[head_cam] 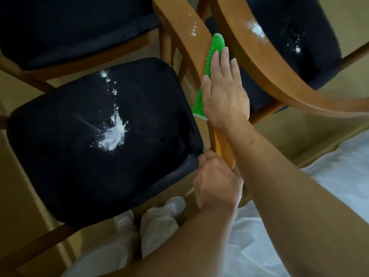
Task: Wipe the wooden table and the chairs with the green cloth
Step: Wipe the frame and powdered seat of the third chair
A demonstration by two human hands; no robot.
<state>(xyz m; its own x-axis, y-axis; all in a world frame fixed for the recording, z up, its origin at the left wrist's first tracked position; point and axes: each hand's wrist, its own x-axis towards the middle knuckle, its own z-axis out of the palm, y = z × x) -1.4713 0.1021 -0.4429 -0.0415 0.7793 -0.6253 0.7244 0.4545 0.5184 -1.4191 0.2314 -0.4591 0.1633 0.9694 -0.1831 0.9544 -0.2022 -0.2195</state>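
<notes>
Head cam, looking straight down at the chairs. The right hand (224,90) lies flat with fingers straight and together, pressing the bright green fuzzy cloth (207,66) against the curved wooden backrest of the nearest chair (179,27). The cloth is draped over the rail, poking out above the fingertips and below the thumb side of the palm. Just above the cloth there are a few white powder specks on the rail (193,31).

The left hand (215,182) is lower down, fingers curled around the bottom end of that same backrest rail, thumb on the seat side, so it's gripping the wood.

The chair's black padded seat cushion (60,146) sits to the left of both hands and has a big splat of white powder (113,134) near the middle, plus a trail of smaller dots running up toward the back edge.

A second wooden chair with a curved back (269,62) stands just to the right, its rail shiny with a white patch, and its dark seat is speckled too. A third dark-seated chair (69,31) is at top left. White-covered feet (157,220) show below the seat, and white sheeting (329,192) lies at the lower right.
</notes>
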